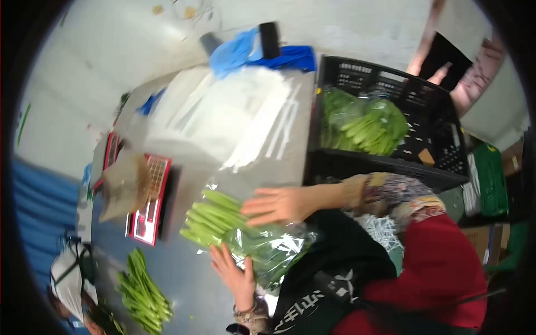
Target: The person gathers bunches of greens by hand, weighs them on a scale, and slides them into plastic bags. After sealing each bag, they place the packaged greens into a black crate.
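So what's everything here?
Table: one, grey, middle
Vegetables in plastic: one bunch, green, between hands
Loose vegetables: one bunch, green, lower left
Bag pile: one, whitish, top
Blue heap: one, blue, top
Scale: one or more, red, left
Crate: one, black, upper right
Packed vegetables: about two, green, in crate
Boxes: some, green, far right
Curtain: one, blue, far left
Person's cap: one, white, lower left
Apron: one, black, bottom
Right hand: one, bare, over bunch
Left hand: one, bare, beside bunch
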`<state>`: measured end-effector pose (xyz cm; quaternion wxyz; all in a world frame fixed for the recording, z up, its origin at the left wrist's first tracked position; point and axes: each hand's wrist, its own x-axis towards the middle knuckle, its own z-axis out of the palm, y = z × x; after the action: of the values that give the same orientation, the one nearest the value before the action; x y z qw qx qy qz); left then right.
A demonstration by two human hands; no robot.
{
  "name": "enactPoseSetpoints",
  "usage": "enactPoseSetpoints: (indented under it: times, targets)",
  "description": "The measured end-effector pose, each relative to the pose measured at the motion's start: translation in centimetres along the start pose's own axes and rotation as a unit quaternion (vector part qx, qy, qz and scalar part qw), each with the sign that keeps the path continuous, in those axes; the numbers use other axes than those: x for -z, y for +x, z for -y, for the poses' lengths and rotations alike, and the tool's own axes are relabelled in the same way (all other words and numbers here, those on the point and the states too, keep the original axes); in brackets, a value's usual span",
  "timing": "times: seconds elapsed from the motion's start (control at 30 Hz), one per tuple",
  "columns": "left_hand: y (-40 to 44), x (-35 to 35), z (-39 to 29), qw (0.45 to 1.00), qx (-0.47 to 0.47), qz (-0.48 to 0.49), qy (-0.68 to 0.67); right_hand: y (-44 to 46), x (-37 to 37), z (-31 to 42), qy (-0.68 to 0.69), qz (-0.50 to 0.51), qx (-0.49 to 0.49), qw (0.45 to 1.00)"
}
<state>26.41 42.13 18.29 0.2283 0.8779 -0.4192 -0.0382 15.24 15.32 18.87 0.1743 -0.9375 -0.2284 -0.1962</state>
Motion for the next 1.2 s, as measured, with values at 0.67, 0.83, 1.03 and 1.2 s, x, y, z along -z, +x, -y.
enactPoseSetpoints:
  times: [0.67,0.83,1.03,1.2]
  targets:
    - [11.2,-2.5,-17.7,0.902,-0.105,0.083,-0.409,-27.3,16.5,-5.9,0.371,-0.694,-0.501,0.359]
    - [19.6,-11.8,-27.1,0.899,-0.257,0.2,-0.294,-39.5,13.9,-8.9,0.458,-0.764,-0.399,0.217]
    - [27.3,-27.5,-32.1,0.894,-0.404,0.187,-0.051,-42.1,12.3,-7.8,0.402,-0.771,-0.475,0.138]
    - [28.4,-31.8,-35.2,0.904,-0.25,0.34,0.069,-41.8,11.7,-8.4,0.368,-0.754,-0.53,0.125]
